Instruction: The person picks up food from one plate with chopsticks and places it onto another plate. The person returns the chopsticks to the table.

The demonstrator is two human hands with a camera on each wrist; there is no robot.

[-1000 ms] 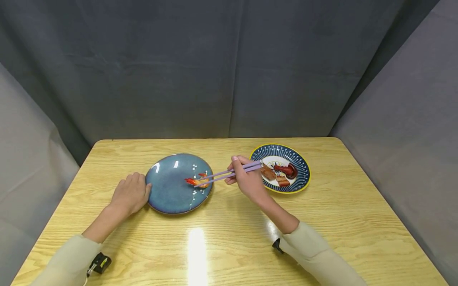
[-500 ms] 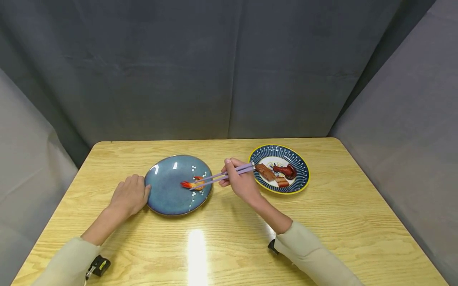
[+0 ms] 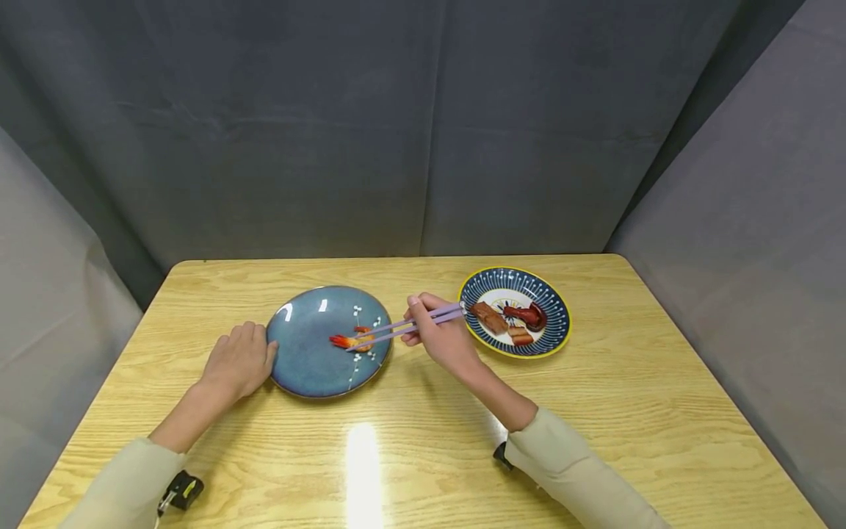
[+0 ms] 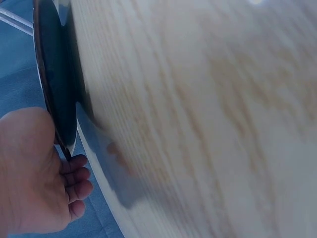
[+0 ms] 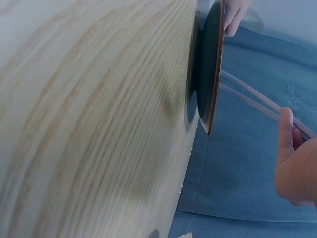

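My left hand (image 3: pixel 234 360) holds the left rim of a blue oval plate (image 3: pixel 300 364); in the left wrist view the thumb lies over the rim and the curled fingers (image 4: pixel 78 190) sit under it. With my right hand (image 3: pixel 449 344) I grip a pair of lilac chopsticks (image 3: pixel 403 330), which point left across the plate. Their tips rest around an orange-red shrimp (image 3: pixel 344 342) at the plate's right half, over its white blossom pattern. The right wrist view shows the chopsticks (image 5: pixel 250 101) reaching behind the raised rim, which hides their tips and the shrimp.
To the right, behind my right hand, stands a navy-patterned plate with a yellow rim (image 3: pixel 560 339). On it lie a brown piece of meat (image 3: pixel 489 319), a dark red drumstick-shaped piece (image 3: pixel 526 316) and a small striped piece (image 3: pixel 521 336). Grey curtains (image 3: pixel 317 147) enclose the wooden table (image 3: pixel 436 455).
My right hand, the chopsticks and the shrimp have shifted a little left over the blue plate, mostly in the first half second. My left hand has stayed on the rim.
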